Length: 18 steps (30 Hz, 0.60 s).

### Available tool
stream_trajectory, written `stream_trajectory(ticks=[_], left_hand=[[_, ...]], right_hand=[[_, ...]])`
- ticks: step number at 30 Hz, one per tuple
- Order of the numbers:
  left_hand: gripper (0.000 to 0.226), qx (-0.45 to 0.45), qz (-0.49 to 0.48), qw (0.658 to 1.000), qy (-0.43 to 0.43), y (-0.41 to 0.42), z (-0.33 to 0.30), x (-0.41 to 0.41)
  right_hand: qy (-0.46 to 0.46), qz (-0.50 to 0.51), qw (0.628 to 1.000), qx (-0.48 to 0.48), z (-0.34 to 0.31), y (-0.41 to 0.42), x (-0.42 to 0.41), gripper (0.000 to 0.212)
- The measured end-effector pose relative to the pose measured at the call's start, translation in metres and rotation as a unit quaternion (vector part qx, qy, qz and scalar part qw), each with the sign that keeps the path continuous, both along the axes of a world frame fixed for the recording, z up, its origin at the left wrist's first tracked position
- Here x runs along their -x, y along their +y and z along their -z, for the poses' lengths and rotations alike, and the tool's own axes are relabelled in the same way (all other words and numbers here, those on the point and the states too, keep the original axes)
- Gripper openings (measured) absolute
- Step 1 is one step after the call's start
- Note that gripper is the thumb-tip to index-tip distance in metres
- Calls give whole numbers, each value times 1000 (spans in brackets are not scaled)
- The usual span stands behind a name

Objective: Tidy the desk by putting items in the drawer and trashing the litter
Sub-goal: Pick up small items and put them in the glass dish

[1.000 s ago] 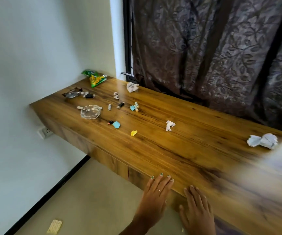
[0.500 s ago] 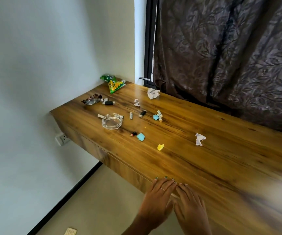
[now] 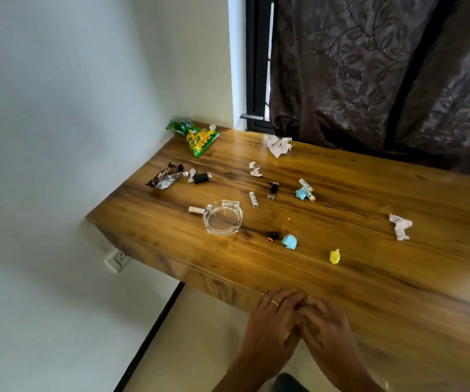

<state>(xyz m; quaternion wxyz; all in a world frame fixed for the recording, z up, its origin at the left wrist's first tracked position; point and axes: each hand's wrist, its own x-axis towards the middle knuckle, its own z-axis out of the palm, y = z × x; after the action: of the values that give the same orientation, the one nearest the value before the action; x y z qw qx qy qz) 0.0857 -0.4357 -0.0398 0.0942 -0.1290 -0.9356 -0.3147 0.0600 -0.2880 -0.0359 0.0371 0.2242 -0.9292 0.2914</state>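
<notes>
My left hand (image 3: pixel 270 321) and my right hand (image 3: pixel 324 323) lie side by side with straight fingers against the front edge of the wooden desk (image 3: pixel 369 278), holding nothing. Litter is scattered on top: a green snack bag (image 3: pixel 197 135), a brown wrapper (image 3: pixel 166 176), crumpled white papers (image 3: pixel 279 144) (image 3: pixel 400 226), a blue paper wad (image 3: pixel 289 241) and a yellow one (image 3: pixel 335 256). A glass ashtray (image 3: pixel 222 217), a black lighter (image 3: pixel 201 177), a black stick (image 3: pixel 273 190) and small white tubes (image 3: pixel 253 199) lie among them. The drawer front is hidden under my hands.
A dark patterned curtain (image 3: pixel 369 80) hangs behind the desk beside a black window frame (image 3: pixel 256 66). White walls close the left corner, with a wall socket (image 3: pixel 118 258) below the desktop. Pale floor with a black skirting line (image 3: pixel 154 332) lies beneath.
The view has swung left and closer to the desk's left end. My two hands have drawn together until they touch at the front edge.
</notes>
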Motion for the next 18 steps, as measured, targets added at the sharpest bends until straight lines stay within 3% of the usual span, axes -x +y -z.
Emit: stream_trajectory(ticks=[5,9,18], left_hand=[[49,-48,-8,998,-46,-35,-16,26],[44,-72,-6,997,-21,-65,-29,54],[39,-66,-1,998,7,-115,-53,122]], right_hand=[[-24,12,999,20,-4,-17,20,35],[-72,23,996,48,-24,-36,42,12],[10,194,972,134,-48,-41,140,52]])
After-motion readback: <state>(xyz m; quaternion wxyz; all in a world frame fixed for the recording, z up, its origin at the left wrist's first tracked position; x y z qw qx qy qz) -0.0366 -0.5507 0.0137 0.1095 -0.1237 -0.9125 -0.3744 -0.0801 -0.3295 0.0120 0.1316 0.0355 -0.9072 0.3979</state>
